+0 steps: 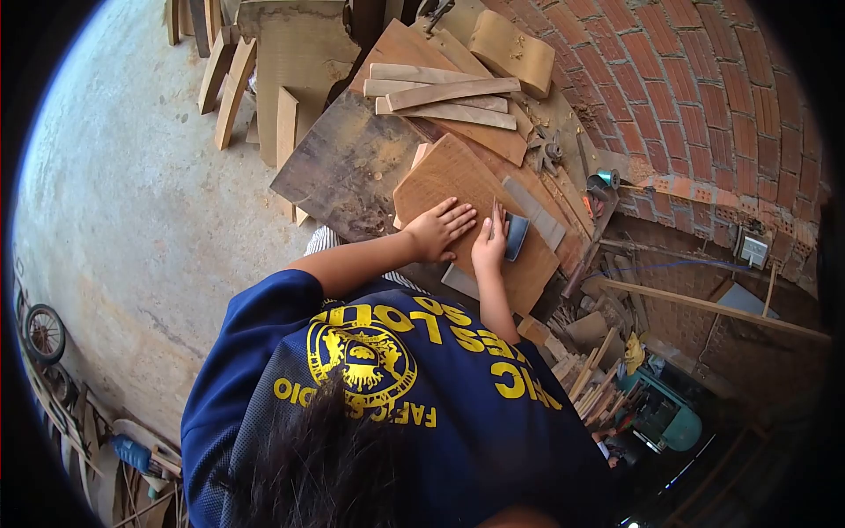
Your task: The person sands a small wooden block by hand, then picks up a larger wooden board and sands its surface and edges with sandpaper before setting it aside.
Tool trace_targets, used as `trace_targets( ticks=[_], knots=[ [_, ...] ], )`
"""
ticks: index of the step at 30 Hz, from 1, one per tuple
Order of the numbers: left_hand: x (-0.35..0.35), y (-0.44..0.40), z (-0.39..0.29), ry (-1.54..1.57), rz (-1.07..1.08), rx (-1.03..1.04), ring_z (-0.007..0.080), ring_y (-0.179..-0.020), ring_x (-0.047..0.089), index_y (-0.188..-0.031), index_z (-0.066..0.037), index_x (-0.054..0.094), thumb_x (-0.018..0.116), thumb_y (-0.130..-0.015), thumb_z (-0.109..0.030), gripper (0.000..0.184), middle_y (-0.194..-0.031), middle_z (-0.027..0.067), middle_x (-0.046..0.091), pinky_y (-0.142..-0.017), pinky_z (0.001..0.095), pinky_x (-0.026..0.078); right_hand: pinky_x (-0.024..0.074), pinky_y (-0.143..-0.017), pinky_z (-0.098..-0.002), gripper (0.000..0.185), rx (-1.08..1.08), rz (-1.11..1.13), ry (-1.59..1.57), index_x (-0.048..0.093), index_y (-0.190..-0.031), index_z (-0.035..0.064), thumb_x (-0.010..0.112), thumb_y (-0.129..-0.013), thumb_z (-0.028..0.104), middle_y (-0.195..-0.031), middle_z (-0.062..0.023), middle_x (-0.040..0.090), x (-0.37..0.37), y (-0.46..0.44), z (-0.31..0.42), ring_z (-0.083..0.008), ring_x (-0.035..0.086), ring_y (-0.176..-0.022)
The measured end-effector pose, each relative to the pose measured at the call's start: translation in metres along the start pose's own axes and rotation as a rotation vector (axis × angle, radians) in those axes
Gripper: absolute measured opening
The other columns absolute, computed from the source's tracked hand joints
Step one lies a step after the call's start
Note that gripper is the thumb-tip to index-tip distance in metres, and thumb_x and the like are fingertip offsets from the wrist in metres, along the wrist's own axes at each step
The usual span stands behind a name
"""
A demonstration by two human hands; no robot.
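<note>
A brown wooden board [458, 180] with angled corners lies across the workbench in front of me. My left hand [440, 231] rests flat on its near part, fingers stretched out and apart. Just to the right, my right hand [490, 242] is closed on the side of a dark, flat rectangular piece [517, 238] with a bluish sheen. That piece stands over the board's right part; its exact kind cannot be made out. The fingers of my right hand point away from me, and its palm is hidden.
Several narrow wood strips [449, 92] lie stacked on the bench's far side. Beyond them sits a curved wooden block [512, 53]. A dark metal knob [547, 151] is at the bench's right. A brick wall [687, 97] rises to the right; scrap wood [598, 378] is piled below.
</note>
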State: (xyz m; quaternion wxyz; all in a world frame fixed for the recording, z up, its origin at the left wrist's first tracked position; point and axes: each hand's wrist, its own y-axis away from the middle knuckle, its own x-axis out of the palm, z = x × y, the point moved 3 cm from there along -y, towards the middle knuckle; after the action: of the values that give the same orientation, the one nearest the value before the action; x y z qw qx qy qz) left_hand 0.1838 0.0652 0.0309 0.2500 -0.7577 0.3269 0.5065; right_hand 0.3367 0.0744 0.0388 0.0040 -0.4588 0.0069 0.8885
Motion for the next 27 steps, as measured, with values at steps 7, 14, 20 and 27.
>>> trace_targets(
  ticks=[7,14,20,27],
  knots=[
    [0.031,0.019,-0.003,0.02,0.154,-0.168,0.0222,-0.125,0.04,-0.118,-0.012,0.057,0.044,-0.083,-0.024,0.04,-0.124,0.0059,0.054,-0.111,0.0432,0.018,0.0316,-0.105,-0.0414,0.031,-0.831,0.535,0.057,0.055,-0.116,0.0003,0.048,-0.086,0.003,-0.122,-0.0139,0.056,0.05,-0.022,0.123,-0.0265,0.049,-0.119],
    [0.022,0.016,-0.008,-0.023,-0.173,-0.061,0.0155,-0.126,0.039,-0.136,-0.021,0.038,0.042,-0.086,-0.017,0.051,-0.14,-0.0028,0.037,-0.109,0.0382,0.022,0.0275,-0.107,-0.043,0.031,-0.603,0.345,0.237,0.058,-0.112,0.0005,0.043,-0.086,0.001,-0.121,-0.017,0.055,0.057,-0.105,0.096,-0.0292,0.048,-0.119],
    [0.023,0.003,-0.019,-0.137,0.184,-0.317,0.0175,-0.132,0.03,-0.14,-0.022,0.032,0.039,-0.089,-0.02,0.051,-0.144,-0.0029,0.033,-0.11,0.0461,0.012,0.0332,-0.105,-0.0401,0.03,-0.807,0.674,0.197,0.059,-0.109,-0.0005,0.042,-0.085,0.001,-0.118,-0.0177,0.056,0.063,-0.067,0.121,-0.0298,0.051,-0.114],
    [0.009,0.0,-0.021,0.016,0.437,-0.274,0.0145,-0.135,0.025,-0.142,-0.024,0.028,0.036,-0.09,-0.018,0.053,-0.144,-0.0057,0.033,-0.112,0.0408,0.011,0.0319,-0.106,-0.0413,0.035,-0.772,0.813,0.22,0.057,-0.114,0.0012,0.045,-0.081,-0.001,-0.119,-0.0174,0.055,0.068,-0.049,0.124,-0.0283,0.05,-0.116]
  ],
)
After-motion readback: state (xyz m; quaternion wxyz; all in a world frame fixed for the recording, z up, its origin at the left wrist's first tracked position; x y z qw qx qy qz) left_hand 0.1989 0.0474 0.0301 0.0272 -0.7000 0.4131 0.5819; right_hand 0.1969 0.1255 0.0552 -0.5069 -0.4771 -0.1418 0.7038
